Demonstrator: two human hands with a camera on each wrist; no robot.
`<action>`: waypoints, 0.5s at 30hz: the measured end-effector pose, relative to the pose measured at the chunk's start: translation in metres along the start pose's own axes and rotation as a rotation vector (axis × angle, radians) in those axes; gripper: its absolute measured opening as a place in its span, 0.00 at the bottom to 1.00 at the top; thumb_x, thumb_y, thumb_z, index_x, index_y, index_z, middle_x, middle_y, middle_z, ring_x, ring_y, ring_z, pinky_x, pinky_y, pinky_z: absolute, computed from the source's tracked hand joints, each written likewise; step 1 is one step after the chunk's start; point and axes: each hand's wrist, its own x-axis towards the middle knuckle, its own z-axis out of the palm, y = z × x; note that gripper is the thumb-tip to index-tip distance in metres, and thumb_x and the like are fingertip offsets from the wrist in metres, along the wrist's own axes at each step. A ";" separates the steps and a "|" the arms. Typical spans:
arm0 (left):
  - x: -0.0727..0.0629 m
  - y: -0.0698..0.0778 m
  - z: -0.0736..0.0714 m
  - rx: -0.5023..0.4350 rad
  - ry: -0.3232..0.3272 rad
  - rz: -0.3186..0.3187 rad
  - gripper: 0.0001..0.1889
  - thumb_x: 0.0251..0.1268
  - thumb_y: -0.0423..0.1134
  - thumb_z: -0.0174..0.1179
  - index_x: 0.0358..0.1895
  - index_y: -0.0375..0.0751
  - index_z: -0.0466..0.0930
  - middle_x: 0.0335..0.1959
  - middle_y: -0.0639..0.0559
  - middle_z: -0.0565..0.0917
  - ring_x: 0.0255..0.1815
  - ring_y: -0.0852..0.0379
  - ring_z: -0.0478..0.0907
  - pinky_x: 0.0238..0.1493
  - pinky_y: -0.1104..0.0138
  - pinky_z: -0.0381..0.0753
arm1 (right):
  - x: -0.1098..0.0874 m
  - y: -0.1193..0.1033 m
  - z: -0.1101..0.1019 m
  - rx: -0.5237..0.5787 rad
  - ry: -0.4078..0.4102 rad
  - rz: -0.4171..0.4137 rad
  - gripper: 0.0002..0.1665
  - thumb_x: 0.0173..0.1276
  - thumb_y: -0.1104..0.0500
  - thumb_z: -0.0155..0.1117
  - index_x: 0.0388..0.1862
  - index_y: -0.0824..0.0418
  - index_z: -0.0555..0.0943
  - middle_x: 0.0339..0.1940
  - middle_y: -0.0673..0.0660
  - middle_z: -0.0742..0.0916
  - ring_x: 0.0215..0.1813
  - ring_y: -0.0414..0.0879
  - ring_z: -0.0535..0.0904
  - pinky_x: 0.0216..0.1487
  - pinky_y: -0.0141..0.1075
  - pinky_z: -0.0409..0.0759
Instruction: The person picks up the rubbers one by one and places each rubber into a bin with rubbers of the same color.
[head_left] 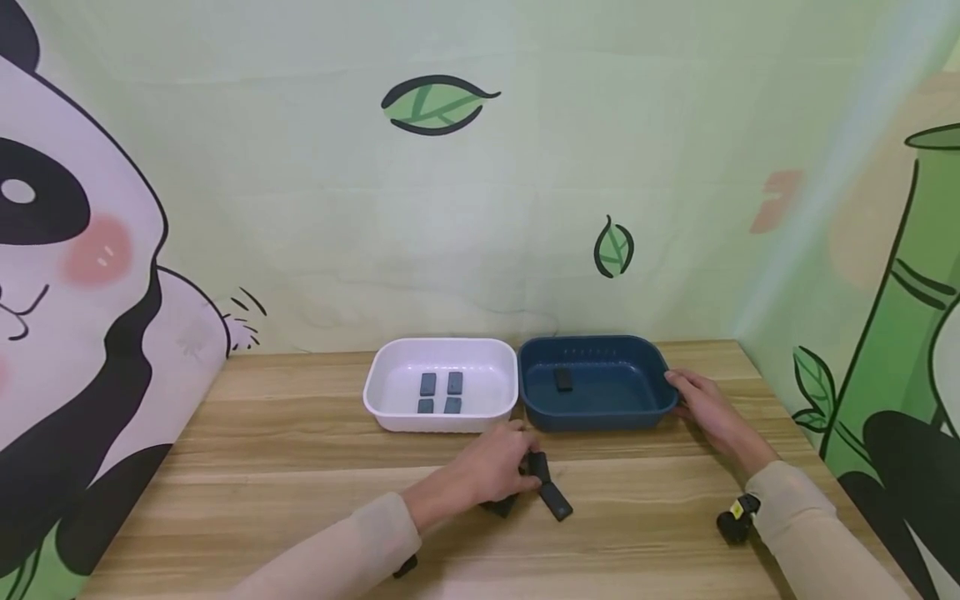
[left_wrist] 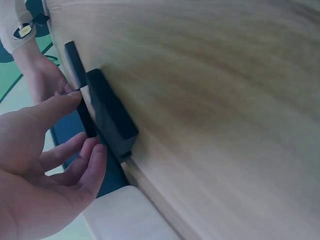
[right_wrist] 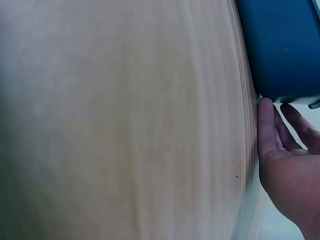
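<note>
My left hand (head_left: 491, 467) is low over the table in front of the trays, pinching a thin dark tile (left_wrist: 87, 119) between thumb and fingertips. Close by on the wood lie a slanted dark tile (head_left: 556, 502) and a dark block (left_wrist: 112, 107), which the hand partly covers in the head view. My right hand (head_left: 705, 404) touches the right end of the dark blue tray (head_left: 600, 420); in the right wrist view its fingers are fairly straight against the wall. One black tile (head_left: 563, 380) lies inside that tray. The white tray (head_left: 438, 422) holds several blue-grey tiles (head_left: 428, 383) in two rows.
Both trays stand side by side at the table's back edge, against a printed cloth backdrop (head_left: 315, 167). Another small dark object (head_left: 406, 567) shows beside the left sleeve. A black device with a yellow label (head_left: 738, 518) is on the right wrist.
</note>
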 end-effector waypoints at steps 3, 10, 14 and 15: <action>0.000 0.002 -0.006 -0.009 0.006 -0.003 0.22 0.63 0.50 0.78 0.55 0.42 0.89 0.46 0.52 0.84 0.42 0.62 0.75 0.43 0.72 0.80 | 0.001 0.001 0.000 -0.001 -0.005 0.002 0.44 0.89 0.42 0.43 0.81 0.80 0.54 0.80 0.79 0.64 0.79 0.65 0.62 0.55 0.23 0.79; 0.006 0.003 -0.024 -0.026 0.068 0.024 0.23 0.62 0.49 0.79 0.55 0.41 0.88 0.46 0.50 0.86 0.46 0.60 0.81 0.50 0.71 0.83 | 0.003 0.003 -0.001 0.003 -0.007 0.006 0.44 0.89 0.43 0.42 0.81 0.80 0.54 0.80 0.78 0.63 0.80 0.65 0.61 0.55 0.23 0.79; 0.013 0.006 -0.035 -0.060 0.106 0.054 0.23 0.62 0.48 0.79 0.56 0.39 0.88 0.48 0.48 0.86 0.49 0.57 0.84 0.52 0.70 0.84 | 0.002 0.003 -0.002 0.002 -0.013 0.003 0.44 0.89 0.43 0.42 0.81 0.80 0.54 0.80 0.78 0.63 0.80 0.65 0.61 0.55 0.23 0.79; 0.015 0.006 -0.038 -0.068 0.115 0.062 0.23 0.63 0.48 0.79 0.56 0.39 0.88 0.48 0.48 0.86 0.49 0.56 0.84 0.52 0.69 0.84 | 0.002 0.003 -0.002 0.001 -0.015 0.001 0.44 0.89 0.43 0.42 0.81 0.80 0.54 0.80 0.78 0.63 0.80 0.65 0.61 0.55 0.23 0.79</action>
